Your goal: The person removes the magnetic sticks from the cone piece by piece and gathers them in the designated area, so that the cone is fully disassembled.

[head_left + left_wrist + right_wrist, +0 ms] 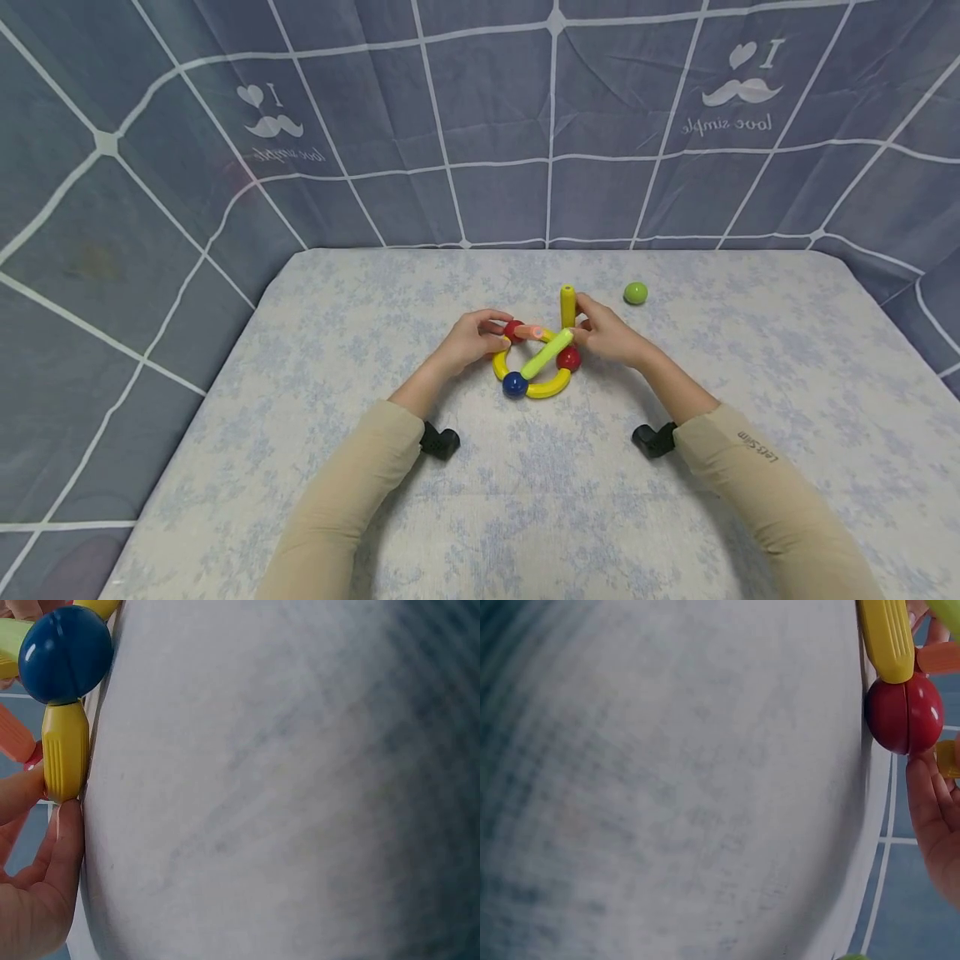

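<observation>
A ring of yellow curved rods (551,388) joined by balls lies on the table, with a blue ball (514,384) nearest me and red balls (569,359) at the right and far left. A light green rod (547,355) slants up from the blue ball, and an orange rod (529,332) from the far-left red ball. My left hand (467,342) pinches the left yellow curved rod (65,754) beside that red ball. At the right, a straight yellow rod (567,307) stands upright, gripped by my right hand (609,335). The right thumb is by the green rod's tip.
A light green ball (636,292) lies beyond the right hand. The table (480,517) has a pale floral cloth, with a blue checked curtain (495,125) behind its far edge. Black wrist cameras (440,442) sit at both cuffs.
</observation>
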Action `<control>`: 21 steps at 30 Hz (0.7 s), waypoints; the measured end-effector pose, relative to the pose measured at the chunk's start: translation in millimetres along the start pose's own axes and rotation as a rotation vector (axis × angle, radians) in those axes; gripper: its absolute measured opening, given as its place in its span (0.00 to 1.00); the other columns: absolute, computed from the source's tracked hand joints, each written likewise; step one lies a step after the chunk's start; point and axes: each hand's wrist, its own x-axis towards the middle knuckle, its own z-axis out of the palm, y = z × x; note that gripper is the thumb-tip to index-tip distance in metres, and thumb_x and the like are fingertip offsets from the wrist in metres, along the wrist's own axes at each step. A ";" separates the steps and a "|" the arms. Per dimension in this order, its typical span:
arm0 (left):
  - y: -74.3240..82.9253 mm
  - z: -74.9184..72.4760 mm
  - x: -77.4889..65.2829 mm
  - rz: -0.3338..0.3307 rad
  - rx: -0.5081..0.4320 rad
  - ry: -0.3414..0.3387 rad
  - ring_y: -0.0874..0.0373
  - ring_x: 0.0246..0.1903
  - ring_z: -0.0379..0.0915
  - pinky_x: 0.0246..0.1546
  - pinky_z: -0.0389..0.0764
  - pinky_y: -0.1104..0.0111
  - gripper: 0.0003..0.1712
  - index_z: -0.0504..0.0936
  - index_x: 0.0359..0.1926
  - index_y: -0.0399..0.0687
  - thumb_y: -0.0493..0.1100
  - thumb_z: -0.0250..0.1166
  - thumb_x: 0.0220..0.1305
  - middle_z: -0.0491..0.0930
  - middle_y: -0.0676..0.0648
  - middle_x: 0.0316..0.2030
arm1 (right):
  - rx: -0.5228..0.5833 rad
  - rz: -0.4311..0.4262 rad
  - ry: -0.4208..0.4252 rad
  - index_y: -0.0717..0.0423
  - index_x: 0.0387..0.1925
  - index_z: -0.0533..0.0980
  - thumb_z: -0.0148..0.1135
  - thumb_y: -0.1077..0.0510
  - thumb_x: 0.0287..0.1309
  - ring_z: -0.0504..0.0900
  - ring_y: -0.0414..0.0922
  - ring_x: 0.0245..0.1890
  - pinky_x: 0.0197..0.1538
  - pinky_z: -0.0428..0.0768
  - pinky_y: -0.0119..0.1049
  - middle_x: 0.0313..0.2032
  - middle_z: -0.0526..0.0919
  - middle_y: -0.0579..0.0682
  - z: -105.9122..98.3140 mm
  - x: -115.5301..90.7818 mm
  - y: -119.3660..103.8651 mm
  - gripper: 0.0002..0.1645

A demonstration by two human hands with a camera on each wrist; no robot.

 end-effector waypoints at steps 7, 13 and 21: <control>4.4 -0.2 -3.0 -0.014 -0.021 -0.006 0.49 0.44 0.73 0.41 0.79 0.68 0.23 0.75 0.57 0.41 0.31 0.63 0.59 0.72 0.36 0.50 | 0.043 0.036 0.037 0.69 0.53 0.62 0.51 0.66 0.64 0.76 0.55 0.43 0.41 0.76 0.39 0.48 0.70 0.63 -0.9 1.3 5.0 0.18; 2.2 0.4 -2.3 -0.009 -0.011 -0.005 0.48 0.45 0.73 0.41 0.79 0.68 0.23 0.75 0.57 0.42 0.31 0.63 0.59 0.72 0.37 0.50 | 0.068 0.044 0.058 0.69 0.52 0.63 0.54 0.66 0.63 0.75 0.58 0.46 0.41 0.76 0.41 0.48 0.69 0.63 -1.8 1.9 5.6 0.18; 0.7 0.3 -1.8 -0.004 -0.007 -0.006 0.49 0.44 0.74 0.40 0.79 0.68 0.23 0.74 0.57 0.42 0.31 0.63 0.59 0.73 0.37 0.49 | 0.130 0.082 0.083 0.70 0.52 0.62 0.54 0.67 0.62 0.77 0.56 0.43 0.45 0.78 0.44 0.47 0.67 0.62 -7.0 0.9 5.8 0.20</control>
